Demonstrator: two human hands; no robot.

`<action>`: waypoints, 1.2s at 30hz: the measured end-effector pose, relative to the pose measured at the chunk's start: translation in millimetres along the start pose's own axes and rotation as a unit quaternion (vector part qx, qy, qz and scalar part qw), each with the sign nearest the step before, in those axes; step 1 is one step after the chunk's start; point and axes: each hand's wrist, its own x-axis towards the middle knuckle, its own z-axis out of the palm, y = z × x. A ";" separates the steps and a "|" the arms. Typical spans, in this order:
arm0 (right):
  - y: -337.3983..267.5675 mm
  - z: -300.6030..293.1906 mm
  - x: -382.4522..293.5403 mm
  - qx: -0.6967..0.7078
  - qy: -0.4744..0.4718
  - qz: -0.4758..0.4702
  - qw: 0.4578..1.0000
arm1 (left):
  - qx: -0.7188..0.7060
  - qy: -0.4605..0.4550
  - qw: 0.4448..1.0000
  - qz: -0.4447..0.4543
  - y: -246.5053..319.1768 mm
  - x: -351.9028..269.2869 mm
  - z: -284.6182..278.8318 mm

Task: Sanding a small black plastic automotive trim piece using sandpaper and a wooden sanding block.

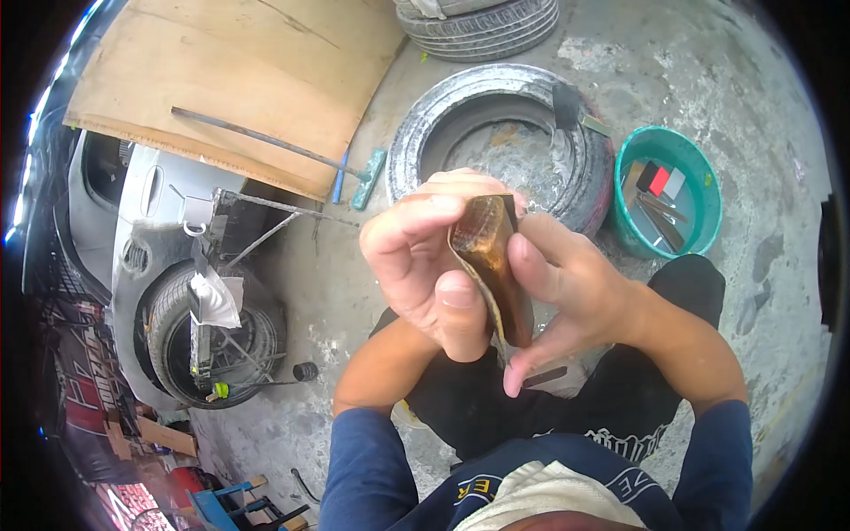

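Both hands are raised in front of my lap around a worn brown block point(491, 265), which has a thin sheet, perhaps sandpaper, wrapped along its side point(488, 299). My left hand point(431, 265) holds the block and sheet between its fingers and thumb. On the other side, my right hand point(571, 285) presses its fingertips to the block, while its thumb points down near the lower end of the sheet. The block's far side is hidden by the fingers.
A tire point(431, 119) lies on the floor ahead, with a dark piece on its rim. Right of it stands a green tub point(714, 226) of water, scrapers and blocks. At left are a car fender point(153, 245), a wheel point(166, 332), a metal stand point(216, 232) and a wooden board point(232, 73).
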 end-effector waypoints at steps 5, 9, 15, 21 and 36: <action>-6.2 -9.7 2.0 -0.003 -0.005 0.035 0.999 | 0.039 0.016 0.998 -0.056 5.4 -5.6 0.1; -14.0 -13.3 3.0 0.037 0.014 0.070 0.997 | 0.098 -0.007 0.994 -0.043 3.4 -4.7 -2.0; -13.1 -11.6 3.4 0.045 0.068 0.075 0.994 | 0.068 0.017 0.997 -0.043 3.9 -7.8 7.2; -14.3 -24.1 7.2 0.056 0.059 0.105 0.991 | 0.066 0.013 0.995 -0.071 7.1 1.9 5.9; 4.5 -27.5 15.5 0.141 0.097 0.104 0.980 | 0.147 0.030 0.988 0.028 -13.8 9.2 9.0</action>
